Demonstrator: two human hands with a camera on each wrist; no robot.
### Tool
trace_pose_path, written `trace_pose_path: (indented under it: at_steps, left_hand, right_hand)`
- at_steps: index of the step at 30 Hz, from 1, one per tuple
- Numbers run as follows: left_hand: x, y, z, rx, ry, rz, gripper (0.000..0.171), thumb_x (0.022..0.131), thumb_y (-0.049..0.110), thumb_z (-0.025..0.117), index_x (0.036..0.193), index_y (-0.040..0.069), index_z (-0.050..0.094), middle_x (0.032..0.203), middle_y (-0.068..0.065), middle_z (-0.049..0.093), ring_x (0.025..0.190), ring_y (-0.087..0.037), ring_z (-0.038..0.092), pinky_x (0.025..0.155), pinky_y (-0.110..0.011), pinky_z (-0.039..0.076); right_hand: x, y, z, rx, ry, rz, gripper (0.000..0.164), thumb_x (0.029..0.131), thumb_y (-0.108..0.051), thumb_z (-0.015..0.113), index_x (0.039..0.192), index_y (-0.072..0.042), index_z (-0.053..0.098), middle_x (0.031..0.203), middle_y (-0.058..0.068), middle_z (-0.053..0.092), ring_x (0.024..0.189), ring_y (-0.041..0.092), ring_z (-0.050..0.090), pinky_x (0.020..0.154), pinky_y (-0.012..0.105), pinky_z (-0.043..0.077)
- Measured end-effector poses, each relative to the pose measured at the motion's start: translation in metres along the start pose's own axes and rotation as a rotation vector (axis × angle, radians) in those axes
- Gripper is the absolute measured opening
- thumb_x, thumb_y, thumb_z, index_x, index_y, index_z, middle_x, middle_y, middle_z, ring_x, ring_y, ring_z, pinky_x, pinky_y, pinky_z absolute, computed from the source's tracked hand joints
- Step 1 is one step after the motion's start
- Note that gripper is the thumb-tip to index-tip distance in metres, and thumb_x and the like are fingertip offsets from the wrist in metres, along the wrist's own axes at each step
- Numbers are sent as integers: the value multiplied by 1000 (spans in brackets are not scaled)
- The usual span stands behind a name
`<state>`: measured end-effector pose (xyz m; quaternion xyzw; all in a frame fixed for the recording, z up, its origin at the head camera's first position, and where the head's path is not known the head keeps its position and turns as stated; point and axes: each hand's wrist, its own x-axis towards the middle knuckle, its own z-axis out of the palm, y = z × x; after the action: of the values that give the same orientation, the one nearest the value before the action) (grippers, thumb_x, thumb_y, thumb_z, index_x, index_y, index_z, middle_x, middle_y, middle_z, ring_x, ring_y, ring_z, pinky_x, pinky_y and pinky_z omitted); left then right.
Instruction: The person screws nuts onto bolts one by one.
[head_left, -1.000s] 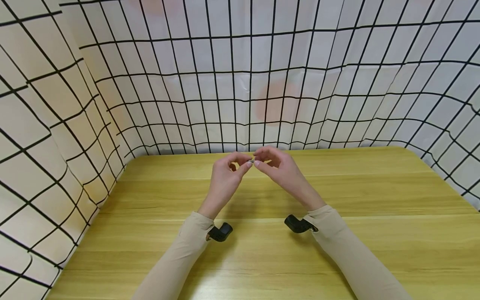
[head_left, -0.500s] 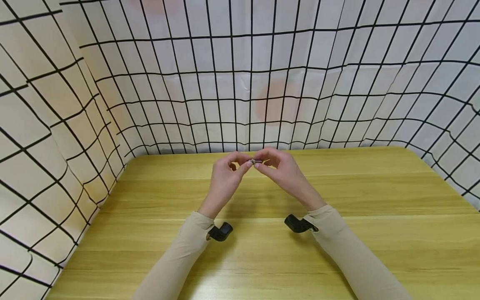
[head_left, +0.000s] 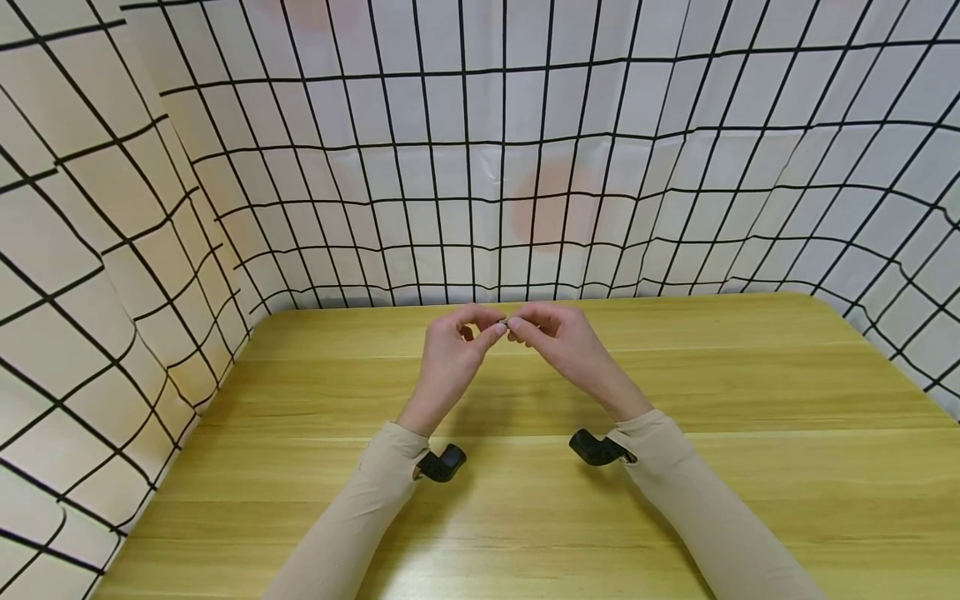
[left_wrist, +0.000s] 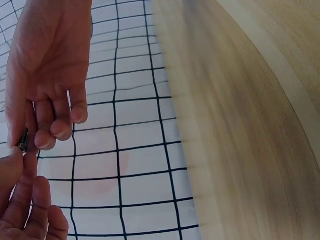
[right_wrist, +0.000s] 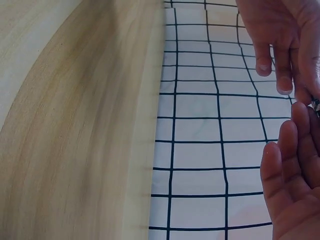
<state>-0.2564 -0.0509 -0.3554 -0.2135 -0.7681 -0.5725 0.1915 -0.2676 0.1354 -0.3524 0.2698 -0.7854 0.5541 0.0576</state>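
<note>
In the head view my left hand (head_left: 452, 358) and right hand (head_left: 572, 350) meet fingertip to fingertip over the back of the table. Between them is a small dark metal bolt (left_wrist: 24, 141), mostly hidden by the fingers. My left thumb and index finger pinch one end of it. The right thumb and index finger grip its other side. In the left wrist view a thin dark shank and a wider, shiny part show at the fingertips. The other fingers of my right hand hang down, slightly bent. Only a sliver of metal shows at the right wrist view's edge.
A wood-grain table (head_left: 525, 500) spreads beneath both arms. White cloth with a black grid (head_left: 420, 167) stands behind it and at both sides. Black curved camera mounts (head_left: 442, 463) stick out from both beige sleeve cuffs (head_left: 397, 450).
My right index finger, raised earlier, has come down with the thumb onto the bolt. More of the shank showed half a second ago. The left hand stays in place.
</note>
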Motion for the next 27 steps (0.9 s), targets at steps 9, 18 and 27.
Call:
trace_pose_path:
  at_steps: [9, 18, 27]
  left_hand:
    - [-1, 2, 0, 6, 2, -6, 5, 90, 11, 73, 95, 10, 76, 84, 3, 67, 79, -13, 55, 68, -30, 40]
    - [0, 3, -1, 6, 4, -1, 6, 91, 12, 72, 96, 10, 76, 84, 3, 66, 80, -14, 54, 69, -30, 39]
    - [0, 2, 0, 6, -7, -6, 5, 92, 14, 72, 95, 12, 75, 86, 5, 67, 80, -12, 54, 69, -31, 40]
  right_hand:
    - [-1, -1, 0, -11, 27, 21, 28, 101, -33, 57, 105, -8, 70, 96, 6, 68, 90, 28, 60, 78, 36, 51]
    - [0, -3, -1, -15, 34, -62, 23, 95, -17, 67, 117, -13, 62, 112, 2, 64, 101, 18, 60, 83, 39, 49]
    - [-4, -29, 1, -44, 15, -94, 14, 93, 1, 65, 107, 2, 63, 101, 12, 65, 94, 23, 60, 85, 44, 48]
